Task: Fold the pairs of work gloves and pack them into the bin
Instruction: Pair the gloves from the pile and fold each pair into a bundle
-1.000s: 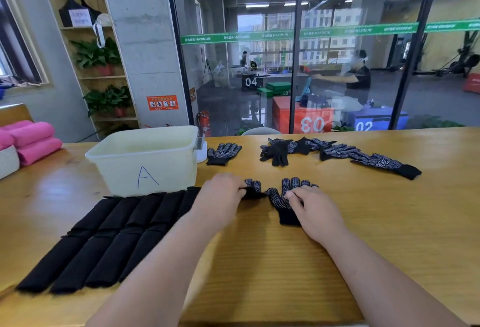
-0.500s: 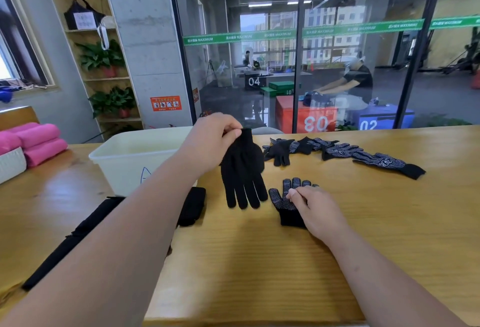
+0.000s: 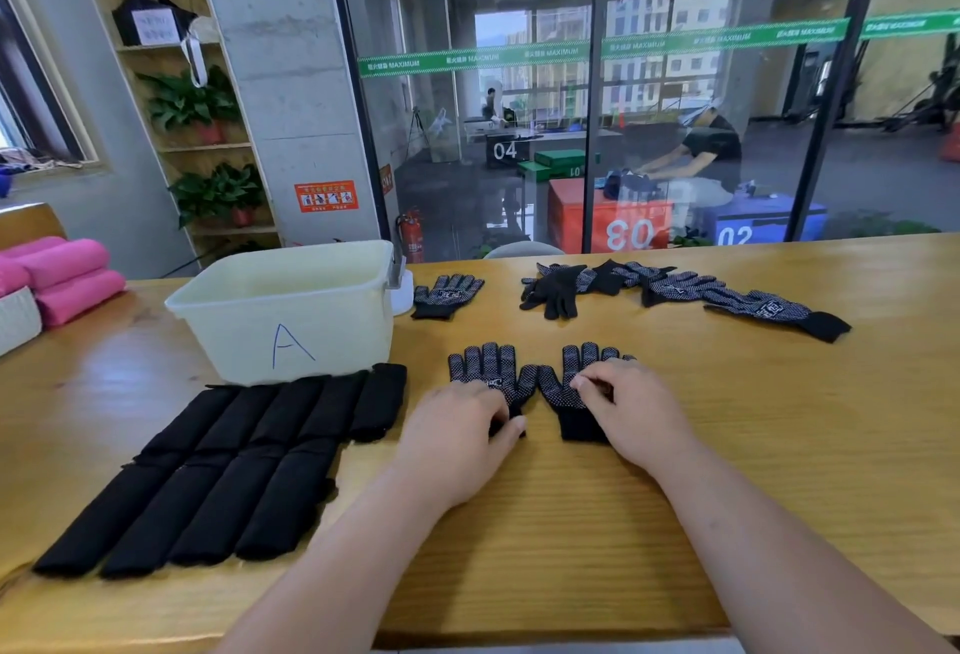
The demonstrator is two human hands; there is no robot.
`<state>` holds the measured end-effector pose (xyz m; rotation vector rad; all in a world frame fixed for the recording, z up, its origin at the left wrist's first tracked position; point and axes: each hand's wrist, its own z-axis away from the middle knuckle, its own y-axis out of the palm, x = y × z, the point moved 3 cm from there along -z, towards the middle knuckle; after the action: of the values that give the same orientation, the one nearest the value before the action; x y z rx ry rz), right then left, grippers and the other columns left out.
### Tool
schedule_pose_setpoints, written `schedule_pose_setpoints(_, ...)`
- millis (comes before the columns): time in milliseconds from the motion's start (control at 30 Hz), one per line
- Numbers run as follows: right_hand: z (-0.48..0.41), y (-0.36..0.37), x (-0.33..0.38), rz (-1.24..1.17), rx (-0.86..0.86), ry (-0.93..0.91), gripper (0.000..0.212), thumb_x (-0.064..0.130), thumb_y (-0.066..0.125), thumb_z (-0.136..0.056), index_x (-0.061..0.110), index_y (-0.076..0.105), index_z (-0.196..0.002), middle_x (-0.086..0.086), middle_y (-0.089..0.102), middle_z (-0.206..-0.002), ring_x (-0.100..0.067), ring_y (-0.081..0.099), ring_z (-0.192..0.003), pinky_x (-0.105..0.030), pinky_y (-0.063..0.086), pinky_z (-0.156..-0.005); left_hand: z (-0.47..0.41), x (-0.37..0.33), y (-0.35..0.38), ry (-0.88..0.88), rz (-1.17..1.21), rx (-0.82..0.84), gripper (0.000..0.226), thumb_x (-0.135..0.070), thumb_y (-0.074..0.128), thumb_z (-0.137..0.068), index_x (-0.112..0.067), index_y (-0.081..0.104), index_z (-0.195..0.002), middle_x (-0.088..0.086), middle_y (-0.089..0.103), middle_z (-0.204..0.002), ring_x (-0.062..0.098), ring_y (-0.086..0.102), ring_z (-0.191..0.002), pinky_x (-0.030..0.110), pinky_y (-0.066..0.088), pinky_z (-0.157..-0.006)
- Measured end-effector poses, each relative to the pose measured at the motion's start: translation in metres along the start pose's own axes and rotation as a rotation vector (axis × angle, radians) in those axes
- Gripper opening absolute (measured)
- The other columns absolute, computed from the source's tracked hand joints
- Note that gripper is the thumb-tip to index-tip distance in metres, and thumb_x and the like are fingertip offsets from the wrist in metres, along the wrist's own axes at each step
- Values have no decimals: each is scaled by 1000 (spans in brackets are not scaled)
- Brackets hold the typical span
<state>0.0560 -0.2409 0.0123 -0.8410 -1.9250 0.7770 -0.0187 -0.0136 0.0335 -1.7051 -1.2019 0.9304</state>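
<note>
Now the left glove (image 3: 485, 365) and right glove (image 3: 561, 386) lie flat, side by side on the tabletop (image 3: 571, 523), just right of the bin (image 3: 337, 336). The left hand (image 3: 457, 438) has a pinching grip on its glove's cuff. The right hand (image 3: 628, 412) presses bent fingertips on the other, and I cannot tell its grip. If the gloves are stacked askew, the cuffs likely misalign and the fold bulges.

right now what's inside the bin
Only the upper inner walls of the bin show, pale and bare, and nothing sticks up above the rim. The near wall hides the bottom, so whatever lies there cannot be seen.
</note>
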Motion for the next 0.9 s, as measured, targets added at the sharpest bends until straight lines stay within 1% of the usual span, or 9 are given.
schedule_pose_setpoints(67, 1, -1, 1, -22, -12, 16, 15, 42, 62, -102, 37, 76, -104, 22, 67, -98, -9, 57, -102, -31, 49, -85, -2, 1, -1, -15, 43, -60, 35, -58, 45, -106, -32, 69, -108, -15, 64, -106, 11, 58, -103, 34, 48, -97)
schedule_pose_setpoints(100, 2, -2, 2, -29, -14, 22, 12, 41, 64, -100, 39, 76, -101, 22, 66, -97, -8, 57, -102, -31, 50, -86, -3, 1, 0, -31, 83, -32, 35, -55, 46, -107, -31, 69, -121, -13, 64, -122, 13, 57, -118, 35, 47, -105)
schedule_pose_setpoints(200, 4, -5, 5, 36, 13, 10, 7, 43, 69, -95, 41, 74, -99, 23, 64, -99, -8, 55, -105, -33, 51, -88, -5, 1, 12, -74, 138, 240, 57, -55, 42, -109, -30, 42, -160, -10, 30, -170, 15, 23, -158, 39, 28, -127)
schedule_pose_setpoints(267, 4, -7, 5, 162, 50, 6, 15, 52, 68, -94, 42, 73, -105, 21, 61, -106, -10, 53, -108, -35, 50, -88, -6, 1, 16, -88, 89, 298, 60, -57, 37, -110, -29, 36, -163, -9, 27, -172, 17, 19, -159, 40, 25, -128)
schedule_pose_setpoints(400, 2, -13, 5, 284, -5, 42, 25, 54, 61, -97, 40, 75, -113, 17, 60, -111, -13, 51, -112, -32, 48, -82, -18, -2, 11, -136, 36, 160, 54, -54, 32, -111, -27, 49, -154, -4, 45, -160, 21, 36, -148, 41, 30, -123)
schedule_pose_setpoints(500, -6, -6, 12, 368, 34, 60, 47, 56, 49, -103, 32, 64, -141, 10, 54, -149, -17, 43, -141, -39, 46, -109, -38, -1, 20, -208, 74, 223, 59, -50, 26, -113, -22, 30, -165, 5, 19, -175, 27, 11, -162, 46, 12, -132)
schedule_pose_setpoints(567, -13, 8, 11, 418, 196, 108, 66, 63, 34, -106, 27, 38, -161, 2, 24, -173, -23, 18, -160, -45, 25, -127, -51, 2, 33, -293, 121, 306, 66, -52, 22, -113, -19, 15, -169, 9, 3, -177, 29, -3, -164, 48, 5, -132)
schedule_pose_setpoints(700, -21, 23, 3, 406, 445, 182, 79, 73, 9, -103, 32, 1, -169, 2, -10, -177, -24, -10, -163, -51, 1, -132, -65, 8, 58, -327, -8, 370, 76, -62, 13, -108, -20, 0, -170, 8, -9, -177, 30, -12, -163, 51, -3, -132)
schedule_pose_setpoints(900, -26, 22, 1, 458, 476, 205, 81, 80, 4, -98, 40, -5, -167, 1, -14, -176, -30, -13, -162, -54, -3, -131, -73, 11, 60, -295, -67, 405, 79, -73, 9, -103, -31, -5, -169, 7, -12, -177, 34, -15, -162, 55, -5, -131)
